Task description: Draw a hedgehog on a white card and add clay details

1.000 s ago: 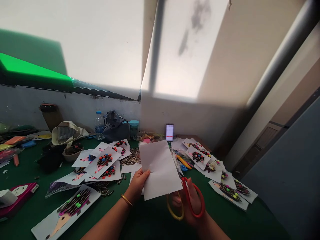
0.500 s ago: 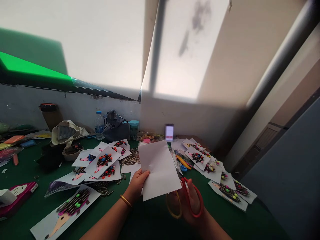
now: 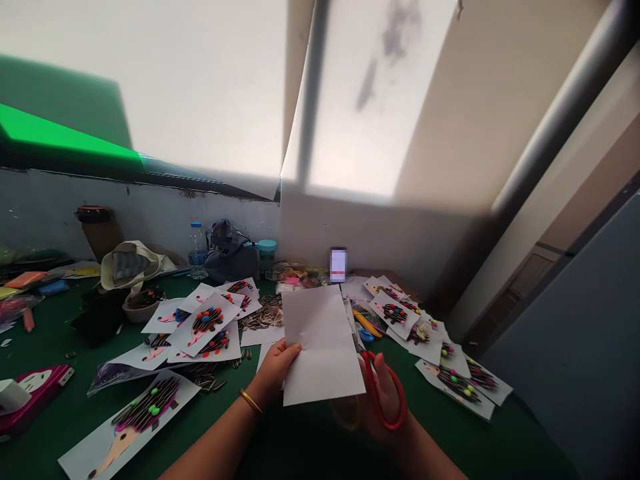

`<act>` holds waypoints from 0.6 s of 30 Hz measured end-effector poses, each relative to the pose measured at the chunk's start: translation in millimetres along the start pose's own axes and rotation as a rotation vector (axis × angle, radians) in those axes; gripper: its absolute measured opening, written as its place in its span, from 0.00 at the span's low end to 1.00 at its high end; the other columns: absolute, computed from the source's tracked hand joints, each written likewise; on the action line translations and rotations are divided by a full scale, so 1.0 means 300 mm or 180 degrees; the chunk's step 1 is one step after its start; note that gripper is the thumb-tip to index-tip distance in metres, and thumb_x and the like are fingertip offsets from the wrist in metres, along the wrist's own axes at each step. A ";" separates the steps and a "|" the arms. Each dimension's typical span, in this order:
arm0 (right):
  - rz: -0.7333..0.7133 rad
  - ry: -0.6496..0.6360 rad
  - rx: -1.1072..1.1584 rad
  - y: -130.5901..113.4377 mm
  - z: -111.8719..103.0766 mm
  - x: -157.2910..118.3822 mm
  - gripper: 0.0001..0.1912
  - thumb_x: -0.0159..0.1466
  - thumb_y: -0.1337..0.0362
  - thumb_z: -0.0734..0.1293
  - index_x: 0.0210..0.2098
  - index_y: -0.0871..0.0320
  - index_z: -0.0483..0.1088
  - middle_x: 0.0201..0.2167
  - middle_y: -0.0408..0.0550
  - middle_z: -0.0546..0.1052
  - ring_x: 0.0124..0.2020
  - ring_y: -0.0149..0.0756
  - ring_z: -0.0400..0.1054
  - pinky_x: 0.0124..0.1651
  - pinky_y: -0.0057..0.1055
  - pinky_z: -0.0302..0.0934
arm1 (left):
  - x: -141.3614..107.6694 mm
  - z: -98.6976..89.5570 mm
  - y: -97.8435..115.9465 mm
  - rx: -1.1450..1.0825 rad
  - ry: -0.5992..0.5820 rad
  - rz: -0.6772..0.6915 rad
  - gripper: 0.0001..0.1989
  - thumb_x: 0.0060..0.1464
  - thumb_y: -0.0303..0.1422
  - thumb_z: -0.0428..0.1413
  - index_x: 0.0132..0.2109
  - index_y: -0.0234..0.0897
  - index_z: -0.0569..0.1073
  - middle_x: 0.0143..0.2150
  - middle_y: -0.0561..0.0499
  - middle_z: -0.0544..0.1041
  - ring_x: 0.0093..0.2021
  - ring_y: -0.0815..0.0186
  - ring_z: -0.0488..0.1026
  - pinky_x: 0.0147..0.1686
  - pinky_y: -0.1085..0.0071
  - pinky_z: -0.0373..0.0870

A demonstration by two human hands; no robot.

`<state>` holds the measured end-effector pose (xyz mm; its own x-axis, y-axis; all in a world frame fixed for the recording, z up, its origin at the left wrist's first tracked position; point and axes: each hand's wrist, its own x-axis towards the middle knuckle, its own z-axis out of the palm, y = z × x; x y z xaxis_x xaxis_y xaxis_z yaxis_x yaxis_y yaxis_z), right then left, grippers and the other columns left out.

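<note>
A sheet of white paper (image 3: pixel 323 350) is pinched by its left edge in my left hand (image 3: pixel 274 368), thumb on top. My right hand (image 3: pixel 387 397) holds a pair of scissors (image 3: pixel 399 417) with red and yellow handles, at the sheet's right edge. Part of the blades and the yellow loop are hidden or blurred behind the paper. Beyond the sheet lies a pile of sunflower seeds (image 3: pixel 265 315). To the left, hedgehog cards (image 3: pixel 207 320) with seed spines and coloured dots are stacked; one hedgehog card (image 3: pixel 133 423) lies apart, closer to me.
More hedgehog cards (image 3: pixel 453 383) spread at the right. A phone (image 3: pixel 339 265) leans upright at the back, near a water bottle (image 3: pixel 197 253), a grey bag (image 3: pixel 230 257) and a teal-lidded jar (image 3: pixel 267 257). A magenta power strip (image 3: pixel 45 397) sits at the left on the green tablecloth (image 3: pixel 280 453).
The paper has turned slightly and shifted a little to the right, toward the scissors. The yellow scissor loop now shows less, mostly behind the sheet's lower corner.
</note>
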<state>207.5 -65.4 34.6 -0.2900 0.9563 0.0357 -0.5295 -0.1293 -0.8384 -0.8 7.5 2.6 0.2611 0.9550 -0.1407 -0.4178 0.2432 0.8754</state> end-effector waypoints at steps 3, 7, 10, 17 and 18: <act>0.0188 -0.0161 -0.0032 -0.024 -0.008 0.023 0.35 0.62 0.33 0.54 0.44 0.55 0.75 0.33 0.54 0.77 0.37 0.46 0.71 0.40 0.42 0.64 | -0.001 0.006 -0.008 0.0043 -0.0100 -0.0045 0.21 0.41 0.41 0.68 0.39 0.34 0.76 0.28 0.51 0.78 0.25 0.66 0.73 0.25 0.73 0.68; 0.0100 0.0052 -0.0268 -0.026 -0.028 0.046 0.38 0.61 0.31 0.51 0.44 0.54 0.75 0.33 0.55 0.78 0.39 0.49 0.72 0.40 0.44 0.65 | 0.000 0.010 -0.015 0.0029 -0.0139 -0.0054 0.22 0.41 0.43 0.68 0.40 0.35 0.76 0.28 0.51 0.78 0.25 0.66 0.73 0.26 0.72 0.68; 0.0073 0.0193 -0.0389 -0.014 -0.036 0.055 0.40 0.60 0.30 0.50 0.46 0.54 0.74 0.33 0.55 0.78 0.40 0.49 0.72 0.40 0.44 0.65 | -0.001 0.011 -0.014 0.0025 -0.0130 -0.0052 0.22 0.40 0.44 0.68 0.40 0.35 0.76 0.28 0.52 0.77 0.25 0.66 0.73 0.26 0.72 0.68; -0.0025 0.0214 -0.0558 -0.020 -0.025 0.071 0.42 0.59 0.29 0.48 0.45 0.54 0.74 0.33 0.56 0.78 0.40 0.51 0.73 0.39 0.45 0.65 | -0.001 0.009 -0.011 0.0057 -0.0149 -0.0062 0.22 0.41 0.45 0.67 0.39 0.35 0.75 0.27 0.52 0.77 0.25 0.67 0.72 0.25 0.73 0.67; -0.0044 0.0219 -0.0582 -0.026 -0.026 0.074 0.42 0.59 0.29 0.49 0.45 0.54 0.75 0.33 0.56 0.78 0.40 0.52 0.73 0.39 0.45 0.65 | -0.001 0.008 -0.013 0.0070 -0.0163 -0.0059 0.21 0.41 0.44 0.67 0.39 0.35 0.75 0.27 0.52 0.77 0.25 0.67 0.72 0.25 0.73 0.67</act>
<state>211.5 -41.3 37.5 -0.2253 0.9742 0.0158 -0.3776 -0.0723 -0.9231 3.0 5.7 0.3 0.3131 0.9403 -0.1336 -0.3935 0.2564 0.8828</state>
